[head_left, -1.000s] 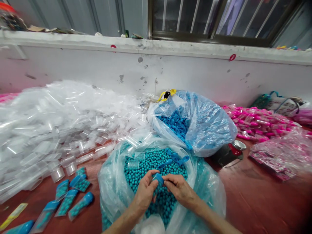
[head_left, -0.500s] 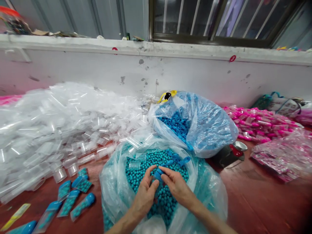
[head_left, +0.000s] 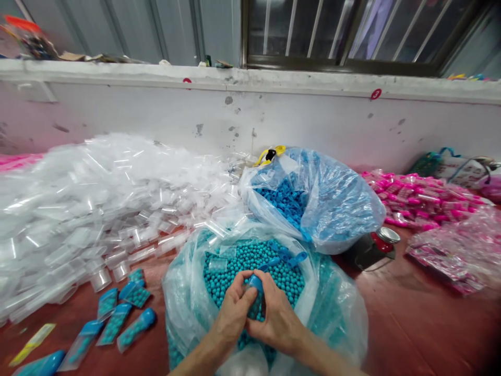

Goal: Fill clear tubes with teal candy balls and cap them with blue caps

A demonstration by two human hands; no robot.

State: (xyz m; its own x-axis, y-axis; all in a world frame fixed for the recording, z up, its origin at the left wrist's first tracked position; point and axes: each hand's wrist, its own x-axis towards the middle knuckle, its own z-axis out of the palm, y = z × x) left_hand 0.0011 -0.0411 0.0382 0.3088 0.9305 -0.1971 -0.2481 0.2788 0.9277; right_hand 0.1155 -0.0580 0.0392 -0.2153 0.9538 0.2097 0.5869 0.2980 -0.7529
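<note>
"Looking through the head view, what writing can you read?"

"A white 3 on a round red sticker (head_left: 376,94), fixed to the edge of the pale ledge (head_left: 313,82). Another red mark (head_left: 187,81) sits farther left, too small to read."

"And the hands?"

"Both are closed around one capped tube (head_left: 255,296), above the open bag of beads (head_left: 186,292). The left hand (head_left: 231,312) pinches one side between thumb and fingers; the right hand (head_left: 277,319) curls round the other, its fingertips up by the blue cap (head_left: 255,282). Fingers hide much of the tube, so it seems to hold beads, though those could be showing through from behind."

"What are the materials like?"

"The teal beads (head_left: 238,267) are small, smooth and round, in crinkled translucent plastic. A few loose blue caps (head_left: 291,257) lie on top of them. Behind is a shiny, creased bag of blue caps (head_left: 344,201). To the left spreads a glossy heap of clear tubes (head_left: 105,203), with some flat-ended, bead-filled tubes (head_left: 114,325) in front, on the red tabletop (head_left: 422,329)."

"And on the right?"

"A jar (head_left: 387,237) with a round silver lid, near a stack of bright pink packs (head_left: 422,198)."
</note>
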